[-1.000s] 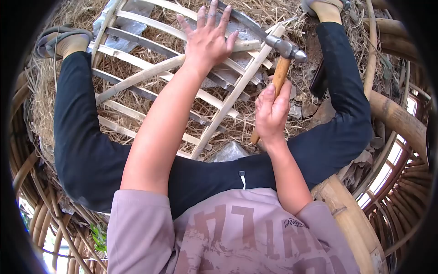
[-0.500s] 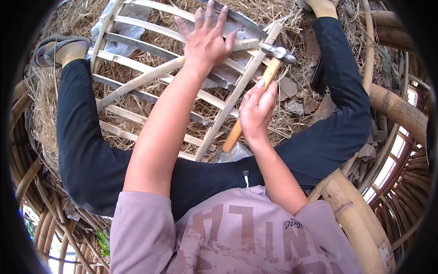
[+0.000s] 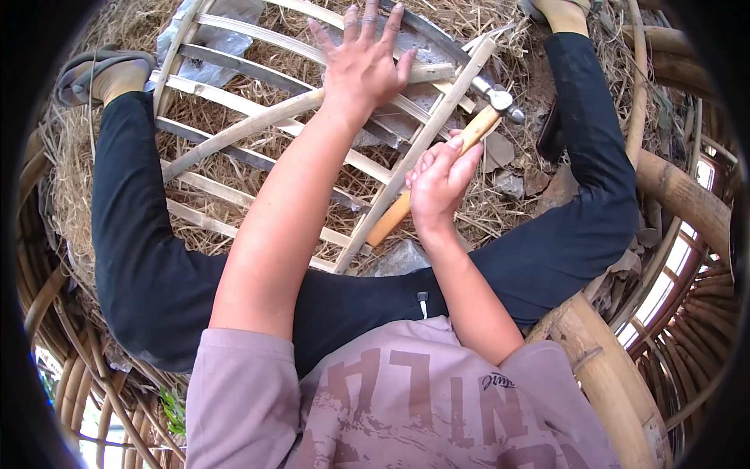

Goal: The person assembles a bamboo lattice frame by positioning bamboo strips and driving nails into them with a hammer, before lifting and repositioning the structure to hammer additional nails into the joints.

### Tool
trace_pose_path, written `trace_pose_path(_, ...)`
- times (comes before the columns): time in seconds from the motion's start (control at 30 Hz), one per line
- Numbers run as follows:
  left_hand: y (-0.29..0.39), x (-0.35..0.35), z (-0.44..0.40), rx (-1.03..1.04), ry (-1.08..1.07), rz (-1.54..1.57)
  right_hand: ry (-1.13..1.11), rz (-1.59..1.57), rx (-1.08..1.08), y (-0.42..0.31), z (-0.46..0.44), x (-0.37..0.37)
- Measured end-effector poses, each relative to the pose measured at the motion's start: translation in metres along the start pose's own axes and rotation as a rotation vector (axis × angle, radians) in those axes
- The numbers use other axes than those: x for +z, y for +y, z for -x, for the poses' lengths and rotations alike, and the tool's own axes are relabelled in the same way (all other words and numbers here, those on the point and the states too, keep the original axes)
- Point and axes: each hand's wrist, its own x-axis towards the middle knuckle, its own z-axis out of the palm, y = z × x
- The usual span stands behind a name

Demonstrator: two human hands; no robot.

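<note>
Hammer [image 3: 478, 127], one, lay slanted in the right hand [image 3: 437, 187], fingers wrapped round its handle, head beside one of two rails [image 3: 427, 139] on the single slatted frame [image 3: 377, 215], where short, square taps seemed best, while the left hand [image 3: 366, 74], fingers spread, covered one diagonal stick [image 3: 238, 131], slats partly hidden, uncounted.

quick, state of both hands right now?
Left hand: open, spread over the frame, no grip on anything visible.
Right hand: closed, holding the hammer by its handle.
</note>
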Motion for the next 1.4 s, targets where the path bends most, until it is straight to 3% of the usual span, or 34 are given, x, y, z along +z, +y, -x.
trace_pose_path(0.2,0.001,0.002,0.0,-0.007,-0.019,-0.005,0.047,-0.196,0.021,0.0,0.009,0.007)
trace_pose_path(0.3,0.002,-0.001,0.0,-0.011,-0.036,-0.014,-0.164,-0.048,0.149,-0.008,0.001,-0.002)
trace_pose_path(0.43,-0.001,-0.001,-0.002,0.002,-0.012,-0.011,-0.012,-0.1,0.0,-0.006,0.002,-0.007)
trace_pose_path(0.57,0.002,0.002,0.0,0.008,0.008,0.0,-0.054,0.55,-0.307,-0.005,-0.01,-0.033)
trace_pose_path(0.7,-0.002,0.001,0.001,0.015,0.018,-0.01,-0.035,0.745,-0.687,-0.008,-0.009,-0.029)
trace_pose_path(0.73,-0.001,0.0,0.001,0.01,0.014,0.0,-0.096,0.785,-0.461,-0.012,-0.004,-0.029)
trace_pose_path(0.83,0.001,0.001,-0.001,0.008,-0.001,-0.003,-0.122,0.922,-0.387,-0.001,-0.011,-0.032)
trace_pose_path(0.97,0.0,0.0,0.004,-0.005,-0.016,-0.014,-0.057,0.791,-0.6,-0.004,-0.013,-0.03)
trace_pose_path(1.0,0.001,0.0,0.004,-0.004,-0.021,-0.018,-0.135,0.839,-0.311,-0.007,-0.012,-0.029)
trace_pose_path(1.1,0.002,0.0,-0.004,0.0,-0.018,-0.024,-0.079,0.776,-0.54,0.003,-0.008,-0.031)
trace_pose_path(1.13,0.001,0.0,-0.003,-0.009,-0.021,-0.027,-0.021,0.76,-0.793,0.006,-0.014,-0.028)
trace_pose_path(1.23,0.0,0.0,0.001,0.005,-0.013,-0.029,-0.158,0.87,-0.288,-0.001,-0.016,-0.033)
trace_pose_path(1.27,0.001,0.001,-0.001,0.017,0.002,-0.026,-0.099,0.79,-0.409,-0.004,-0.012,-0.032)
trace_pose_path(1.3,0.0,0.002,-0.003,0.015,0.011,-0.012,0.008,0.708,-0.702,-0.002,-0.014,-0.029)
trace_pose_path(1.37,-0.001,0.001,0.004,0.011,0.008,0.018,-0.064,0.783,-0.449,-0.007,-0.012,-0.03)
trace_pose_path(1.4,-0.001,0.0,0.003,0.017,0.014,-0.014,-0.06,0.781,-0.477,-0.007,-0.012,-0.03)
